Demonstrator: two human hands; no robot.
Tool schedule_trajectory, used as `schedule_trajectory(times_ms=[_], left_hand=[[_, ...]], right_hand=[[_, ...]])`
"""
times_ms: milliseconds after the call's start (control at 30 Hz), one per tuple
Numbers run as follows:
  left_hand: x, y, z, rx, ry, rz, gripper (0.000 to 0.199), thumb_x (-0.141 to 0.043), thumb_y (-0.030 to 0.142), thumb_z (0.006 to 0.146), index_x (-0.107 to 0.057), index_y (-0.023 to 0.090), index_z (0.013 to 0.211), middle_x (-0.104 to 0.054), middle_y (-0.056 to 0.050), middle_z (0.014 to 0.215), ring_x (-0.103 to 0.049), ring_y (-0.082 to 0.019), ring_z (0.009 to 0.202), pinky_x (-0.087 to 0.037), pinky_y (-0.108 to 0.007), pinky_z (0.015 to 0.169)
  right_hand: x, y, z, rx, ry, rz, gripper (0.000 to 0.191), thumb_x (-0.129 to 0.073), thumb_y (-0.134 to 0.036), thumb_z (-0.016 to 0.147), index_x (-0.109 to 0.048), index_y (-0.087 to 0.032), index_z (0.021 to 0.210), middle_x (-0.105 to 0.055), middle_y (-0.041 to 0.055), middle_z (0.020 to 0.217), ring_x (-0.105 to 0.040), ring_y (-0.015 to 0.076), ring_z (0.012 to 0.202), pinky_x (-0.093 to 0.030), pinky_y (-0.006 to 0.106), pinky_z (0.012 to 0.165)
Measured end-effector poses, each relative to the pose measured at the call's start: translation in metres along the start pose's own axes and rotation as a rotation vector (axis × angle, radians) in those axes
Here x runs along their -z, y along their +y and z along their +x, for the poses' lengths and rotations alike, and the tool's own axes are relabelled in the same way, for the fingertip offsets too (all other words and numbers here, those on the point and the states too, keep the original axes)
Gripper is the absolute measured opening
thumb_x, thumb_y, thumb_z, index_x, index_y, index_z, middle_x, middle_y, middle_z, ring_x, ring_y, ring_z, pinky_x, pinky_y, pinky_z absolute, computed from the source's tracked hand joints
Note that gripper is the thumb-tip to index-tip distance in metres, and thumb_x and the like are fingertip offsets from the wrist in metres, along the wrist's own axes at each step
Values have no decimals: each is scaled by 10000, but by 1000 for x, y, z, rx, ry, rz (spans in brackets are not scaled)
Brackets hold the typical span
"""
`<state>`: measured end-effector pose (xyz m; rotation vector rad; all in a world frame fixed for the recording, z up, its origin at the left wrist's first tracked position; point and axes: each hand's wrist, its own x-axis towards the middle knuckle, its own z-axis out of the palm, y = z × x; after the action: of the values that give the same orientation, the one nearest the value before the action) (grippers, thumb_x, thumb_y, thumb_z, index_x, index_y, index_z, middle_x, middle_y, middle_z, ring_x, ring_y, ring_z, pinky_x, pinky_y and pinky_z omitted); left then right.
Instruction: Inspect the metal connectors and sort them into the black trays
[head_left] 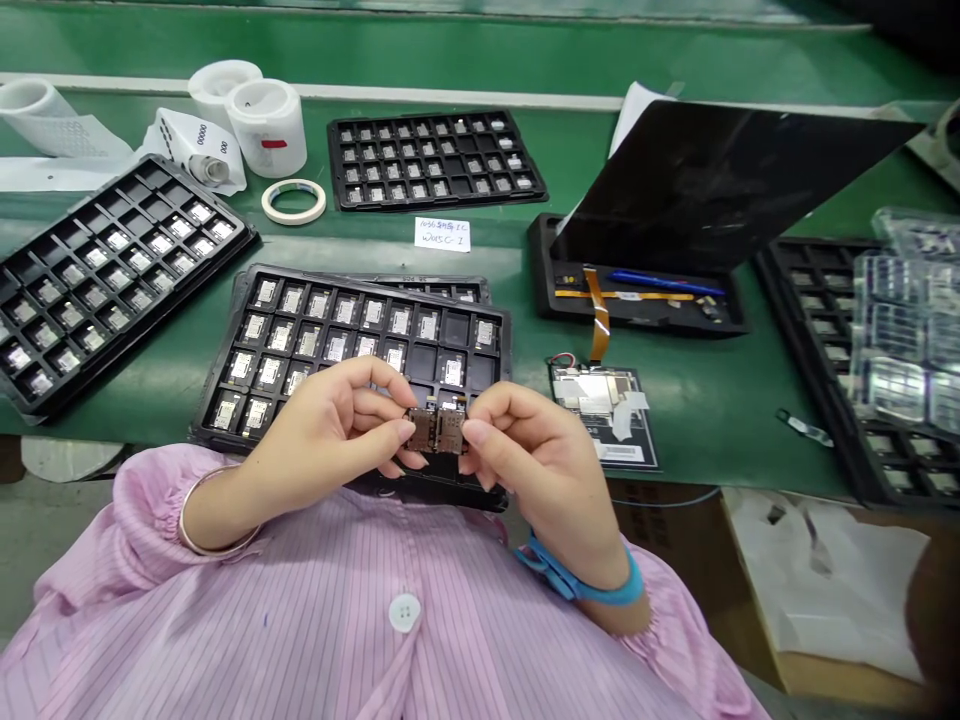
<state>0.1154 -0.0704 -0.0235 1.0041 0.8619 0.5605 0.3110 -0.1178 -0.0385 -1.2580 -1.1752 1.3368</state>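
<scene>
Two small circuit boards with metal covers are held side by side above the near edge of a black compartment tray (499,320). My left hand (337,425) pinches the left board (422,430) between thumb and fingers. The right board (451,432) is pinched by my right hand (529,450). Whether the two boards touch is hard to tell. Many of the tray's compartments hold similar silver-topped boards, and a few compartments near its right side have none. Part of the tray is hidden behind my hands.
More black trays stand at the left (142,200), back (435,160) and right (810,300). Tape rolls (266,130) lie at the back left. A black box (637,310) with a dark panel (735,180) and a wired board (604,415) are on the right.
</scene>
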Motion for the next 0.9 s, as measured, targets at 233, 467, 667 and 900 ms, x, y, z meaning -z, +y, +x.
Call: schedule_trajectory(times_ms=[233,467,667,900], left_hand=[[3,-2,-3,-2,-14,-41,151,-690,183,884,-554,171,949,-732,-4,758,-758,-170,736,-599,-169,581],[4,-2,-4,5,-37,-70,119,-654,165,904,-554,166,968,-732,-11,738,-760,-171,750,-590,-156,569],[5,-5,-4,10,-31,-99,123,-662,173,901,-560,162,969,-744,-26,763,-760,-172,741,-591,-163,578],[8,-10,-2,39,-28,-111,163,-688,214,895,-561,165,985,-750,-24,770,-765,-189,777,-614,-196,644]], right_hand=[[1,2,0,7,15,8,198,-645,-252,890,-553,-207,720,-591,-38,557,-451,71,435,-327,196,406],[-1,2,2,-12,11,-47,241,-680,-314,870,-547,-209,699,-582,-31,541,-451,80,428,-335,206,403],[-2,4,1,-6,16,-60,219,-659,-280,876,-543,-213,703,-577,-35,543,-450,80,434,-325,203,404],[-5,2,2,-26,42,-109,226,-658,-287,851,-530,-215,679,-555,-37,519,-443,84,428,-316,210,398]])
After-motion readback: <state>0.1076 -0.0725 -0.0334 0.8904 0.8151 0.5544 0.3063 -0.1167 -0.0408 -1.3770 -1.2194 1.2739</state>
